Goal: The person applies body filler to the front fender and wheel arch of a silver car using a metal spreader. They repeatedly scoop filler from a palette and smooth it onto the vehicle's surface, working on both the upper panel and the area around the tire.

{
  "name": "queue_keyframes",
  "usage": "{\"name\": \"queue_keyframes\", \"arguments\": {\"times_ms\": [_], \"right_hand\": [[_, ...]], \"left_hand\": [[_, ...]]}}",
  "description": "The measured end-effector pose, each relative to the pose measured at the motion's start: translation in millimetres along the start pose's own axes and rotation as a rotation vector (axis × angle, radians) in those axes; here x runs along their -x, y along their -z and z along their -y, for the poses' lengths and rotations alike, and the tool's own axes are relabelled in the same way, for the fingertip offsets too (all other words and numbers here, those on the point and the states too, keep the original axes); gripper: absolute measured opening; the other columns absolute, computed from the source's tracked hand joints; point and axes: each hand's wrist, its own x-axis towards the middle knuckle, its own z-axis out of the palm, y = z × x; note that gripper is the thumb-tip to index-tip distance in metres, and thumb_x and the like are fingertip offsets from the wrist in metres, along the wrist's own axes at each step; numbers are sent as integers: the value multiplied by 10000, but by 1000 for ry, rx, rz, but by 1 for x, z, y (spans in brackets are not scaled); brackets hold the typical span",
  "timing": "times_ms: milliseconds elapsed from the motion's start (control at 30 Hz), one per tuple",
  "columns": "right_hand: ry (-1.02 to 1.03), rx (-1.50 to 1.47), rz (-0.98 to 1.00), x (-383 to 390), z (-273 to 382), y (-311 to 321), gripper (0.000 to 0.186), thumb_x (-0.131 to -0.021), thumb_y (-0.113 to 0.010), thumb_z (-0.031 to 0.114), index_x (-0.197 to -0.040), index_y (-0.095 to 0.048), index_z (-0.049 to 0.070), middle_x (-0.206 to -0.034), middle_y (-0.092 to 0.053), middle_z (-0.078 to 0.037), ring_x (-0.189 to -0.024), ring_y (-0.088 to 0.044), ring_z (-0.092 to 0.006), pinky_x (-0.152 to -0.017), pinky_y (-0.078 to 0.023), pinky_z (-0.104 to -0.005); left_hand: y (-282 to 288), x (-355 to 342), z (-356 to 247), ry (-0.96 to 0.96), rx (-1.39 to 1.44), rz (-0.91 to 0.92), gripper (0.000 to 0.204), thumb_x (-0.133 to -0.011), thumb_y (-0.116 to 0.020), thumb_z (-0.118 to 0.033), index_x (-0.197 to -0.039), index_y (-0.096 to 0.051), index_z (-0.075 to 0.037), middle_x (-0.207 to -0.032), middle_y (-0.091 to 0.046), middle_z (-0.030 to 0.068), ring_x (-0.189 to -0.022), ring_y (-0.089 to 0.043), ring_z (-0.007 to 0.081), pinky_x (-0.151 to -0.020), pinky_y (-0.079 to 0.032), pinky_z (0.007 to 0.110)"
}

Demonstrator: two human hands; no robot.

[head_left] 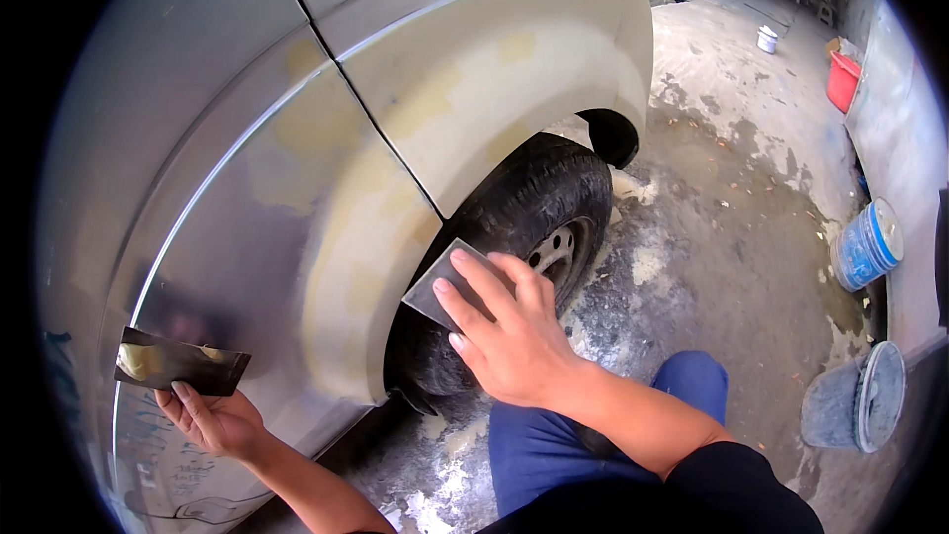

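I see: left hand (210,422), thumb-pinched on dark plate (188,361) just above it | right hand (519,346), fingers splayed, gripping grey plate (425,297) beneath them.

Glossy beside matt, smooth beside rough

The grey door panel (252,252) looks like smooth metal, quite glossy. The pale coating (341,307) on it is matt and chalky. The tyre (514,200) is of dull, rough rubber. The dark plate (193,361) seems smooth, slightly shiny; the grey block (423,298) looks matt. The trousers (544,455) are cloth; the floor (722,267) looks like rough concrete.
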Motion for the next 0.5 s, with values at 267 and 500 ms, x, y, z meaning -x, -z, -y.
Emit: {"name": "queue_keyframes", "arguments": {"times_ms": [267,500], "right_hand": [[235,-1077,24,16,23,26,461,-855,-686,192,-1280,-587,43,-1400,-445,-167,-1274,-415,-390,-1047,-356,-481],[107,-448,31,20,-7,10,474,-775,-719,171,-1219,-615,42,-1323,-514,-120,-1164,-441,-373,-989,-387,-456]], "left_hand": [[-104,129,-38,605,302,142,314,-959,-514,-84,-1241,-426,23,-1166,-569,135,-1072,-563,187,-984,-445,349],[-96,111,-38,464,362,109,285,-984,-431,-39,-1264,-420,11,-1220,-572,159,-1101,-585,230,-977,-466,371]]}}
